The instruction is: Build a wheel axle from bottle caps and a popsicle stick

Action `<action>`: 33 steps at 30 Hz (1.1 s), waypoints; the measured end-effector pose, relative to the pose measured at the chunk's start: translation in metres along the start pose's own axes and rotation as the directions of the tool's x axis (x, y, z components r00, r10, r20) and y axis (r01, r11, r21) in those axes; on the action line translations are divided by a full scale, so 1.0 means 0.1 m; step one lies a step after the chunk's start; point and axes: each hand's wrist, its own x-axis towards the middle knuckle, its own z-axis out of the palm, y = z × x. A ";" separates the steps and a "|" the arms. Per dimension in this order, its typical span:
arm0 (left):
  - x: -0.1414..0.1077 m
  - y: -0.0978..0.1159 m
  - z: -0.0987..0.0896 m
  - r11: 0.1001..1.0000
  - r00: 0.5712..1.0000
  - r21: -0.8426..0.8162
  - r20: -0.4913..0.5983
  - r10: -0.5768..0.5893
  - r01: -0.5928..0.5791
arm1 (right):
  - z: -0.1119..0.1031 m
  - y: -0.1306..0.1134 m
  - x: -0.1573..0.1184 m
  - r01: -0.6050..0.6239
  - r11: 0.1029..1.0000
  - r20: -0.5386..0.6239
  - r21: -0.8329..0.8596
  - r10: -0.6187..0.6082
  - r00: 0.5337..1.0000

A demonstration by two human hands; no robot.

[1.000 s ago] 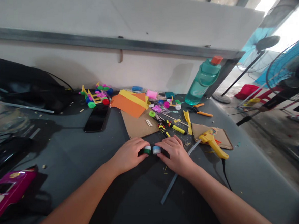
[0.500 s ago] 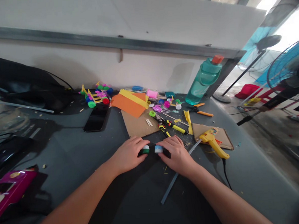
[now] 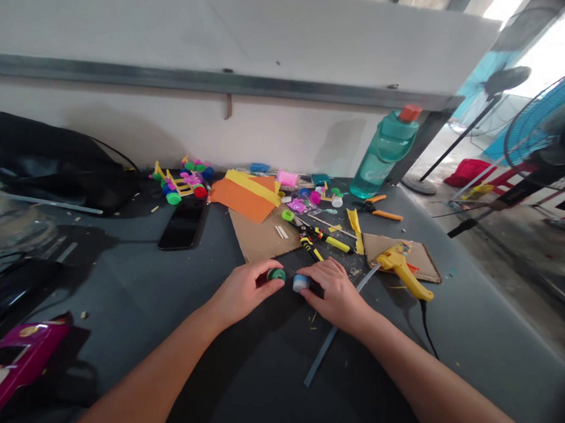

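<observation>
Between its thumb and fingers, my left hand point(image 3: 242, 293) grips a green cap point(image 3: 277, 275), its round green face turned partly toward me. My right hand point(image 3: 334, 291) pinches a light blue and white cap point(image 3: 300, 282) just to the right of it. A small gap separates the two caps, which are held low over the dark table point(image 3: 254, 379). Beyond the hands lie a cardboard sheet point(image 3: 255, 242), black and yellow pliers point(image 3: 308, 243) and a yellow cutter point(image 3: 337, 242). The yellow glue gun point(image 3: 405, 271), with a clear glue stick point(image 3: 326, 349), rests right of my right hand.
A phone point(image 3: 182, 225), orange paper point(image 3: 246, 198) and colourful cap models point(image 3: 180, 182) lie at the back. A teal bottle point(image 3: 384, 154) stands back right, near orange-handled pliers point(image 3: 385, 214). On the left are a black bag point(image 3: 44, 162) and a magenta object point(image 3: 30, 348).
My left hand has tilted the green cap, so its green face shows where its white and green side showed before. The blue and white cap has tilted slightly in my right hand.
</observation>
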 end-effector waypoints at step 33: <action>0.01 0.00 0.04 0.995 0.989 0.082 -0.142 -0.049 0.061 | 0.01 -0.02 0.00 -0.040 0.999 -0.017 0.026 0.040 0.999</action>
